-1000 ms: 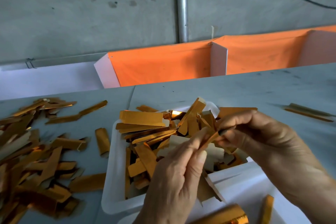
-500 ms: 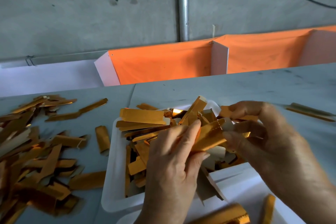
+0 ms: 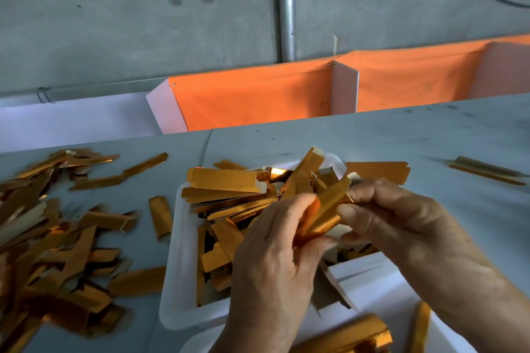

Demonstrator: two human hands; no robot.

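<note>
Since one second ago the strip (image 3: 324, 215) has turned from edge-on to broad face up, and the right hand (image 3: 407, 226) has dropped slightly toward the left hand (image 3: 272, 261). The strip, gold foil, is held in the air over the right half of the tray (image 3: 172, 281), tilted, with its upper end toward 1 o'clock. The left hand grips its lower end, fingers curled round it and thumb beneath. The right hand pinches its upper end between thumb and bent fingers. The white tray carries a heap (image 3: 220, 180) of like gold strips lying crossed at all angles, several overhanging the rim at 12 and 1 o'clock. At 9 o'clock of the tray a large pile (image 3: 57, 243) of strips lies spread on the grey table (image 3: 372, 135), one curled piece (image 3: 159, 216) just beside the tray wall. At 3 o'clock, well apart, a pair (image 3: 484, 170) of strips lies on the table. At 5 o'clock a second tray (image 3: 381, 292) touches the first. Beyond the table edge at 12 o'clock hangs orange cloth (image 3: 252, 97) below a grey wall with an upright pipe (image 3: 286, 8).
</note>
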